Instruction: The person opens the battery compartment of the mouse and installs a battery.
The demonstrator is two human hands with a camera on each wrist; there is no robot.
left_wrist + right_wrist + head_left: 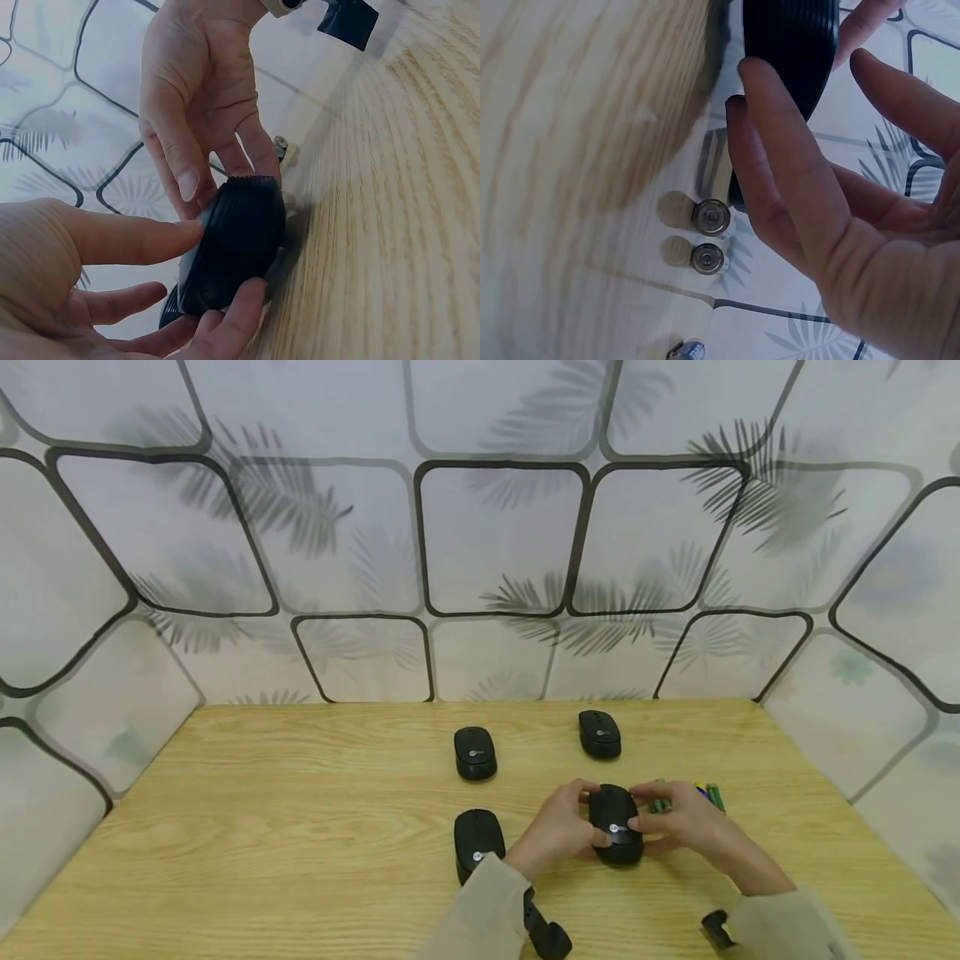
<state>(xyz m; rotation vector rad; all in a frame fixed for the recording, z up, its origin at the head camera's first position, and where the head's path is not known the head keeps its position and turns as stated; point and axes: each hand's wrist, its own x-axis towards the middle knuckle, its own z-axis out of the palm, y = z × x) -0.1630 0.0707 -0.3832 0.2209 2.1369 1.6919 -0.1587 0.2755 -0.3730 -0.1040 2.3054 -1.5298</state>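
A black computer mouse [617,810] is between both hands, close over the wooden table. My left hand [558,827] grips its left side, thumb on the upper face and fingers around the edge, as the left wrist view also shows on the mouse [236,240]. On the other side, my right hand [686,818] has its fingers at the mouse's edge. In the right wrist view, these fingers [780,135] are extended along the mouse, while the thumb [900,97] stands a little apart from it. Green batteries [715,797] lie beside the right hand, partly hidden by it.
Another black mouse [478,839] lies left of my left wrist, partly behind the sleeve. Two more mice, one at the back middle [475,752] and one at the back right [599,733], rest on the table [262,827]. Patterned walls enclose the back and sides.
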